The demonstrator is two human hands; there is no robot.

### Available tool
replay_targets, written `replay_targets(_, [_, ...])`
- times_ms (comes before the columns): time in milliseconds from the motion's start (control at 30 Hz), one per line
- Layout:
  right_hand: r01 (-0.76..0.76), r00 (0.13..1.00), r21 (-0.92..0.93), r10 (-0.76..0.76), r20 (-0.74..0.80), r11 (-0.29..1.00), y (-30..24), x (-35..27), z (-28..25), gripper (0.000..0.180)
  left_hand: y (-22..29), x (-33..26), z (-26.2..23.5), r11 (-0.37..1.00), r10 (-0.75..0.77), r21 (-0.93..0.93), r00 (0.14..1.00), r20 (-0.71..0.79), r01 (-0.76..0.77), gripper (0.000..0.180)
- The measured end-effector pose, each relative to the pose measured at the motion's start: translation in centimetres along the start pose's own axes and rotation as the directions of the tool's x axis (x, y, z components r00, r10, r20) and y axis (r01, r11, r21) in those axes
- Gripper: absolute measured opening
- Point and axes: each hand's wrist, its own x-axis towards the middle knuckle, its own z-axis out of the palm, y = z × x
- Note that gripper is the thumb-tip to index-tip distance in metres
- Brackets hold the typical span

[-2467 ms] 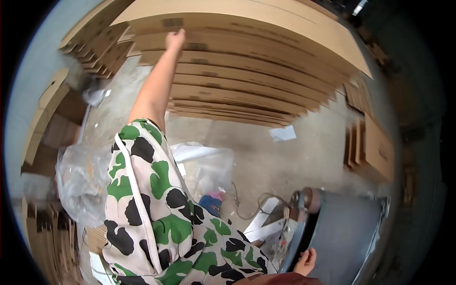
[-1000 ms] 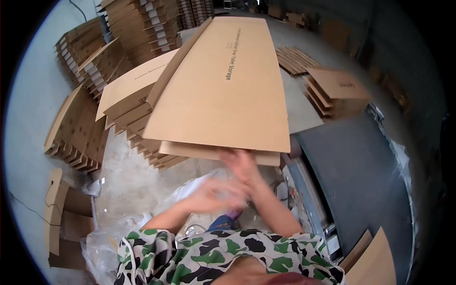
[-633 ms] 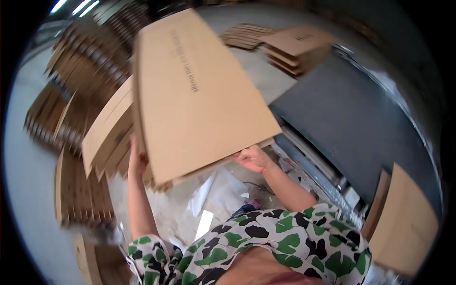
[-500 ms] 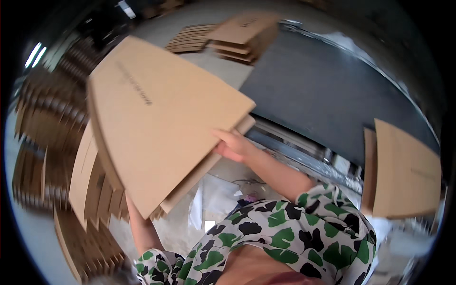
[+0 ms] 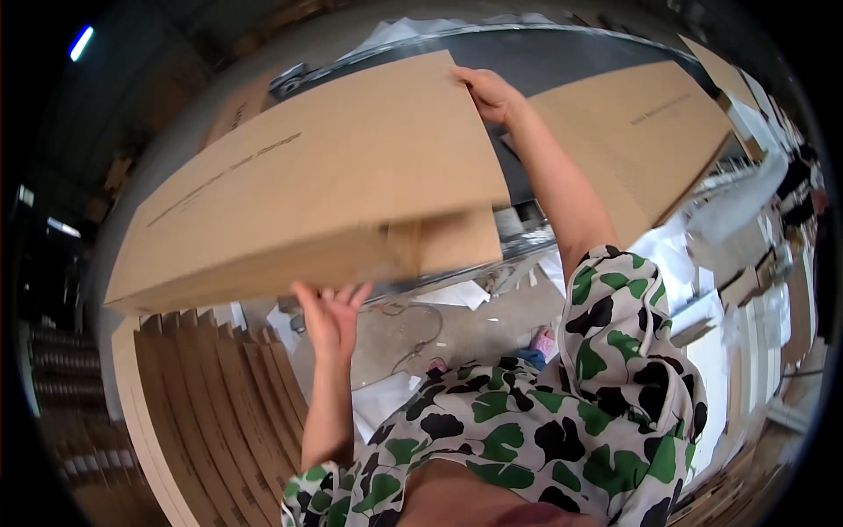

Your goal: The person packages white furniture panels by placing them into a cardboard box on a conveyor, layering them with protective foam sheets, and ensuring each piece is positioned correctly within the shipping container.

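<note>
A large tan cardboard box, flat and wedge-shaped with a line of print on top, is tilted up in front of me. Its end at the lower right stands open, with a loose flap showing. My right hand grips the upper right corner, thumb on the top face and fingers partly hidden behind the edge. Under the near side, my left hand is spread, palm up, its fingertips at the lower edge of the box.
Beyond the box lies a dark conveyor belt. Another cardboard box rests on it at the right. Several folded cartons stand upright at the lower left. White foam sheets hang at the right, and paper scraps lie on the floor.
The box has turned, and its open end now faces me and to the right. My right hand has moved up and away along its edge. My view has swung to the right.
</note>
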Motion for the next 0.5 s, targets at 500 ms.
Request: replay_targets(500, [-0.292, 0.526, -0.955, -0.827, -0.198, 0.044, -3.2, -38.4, -42.0, 0.021, -29.8, -0.3, 30.6, -0.064, -0.315, 0.399, 0.398, 0.862, -0.915, 0.075])
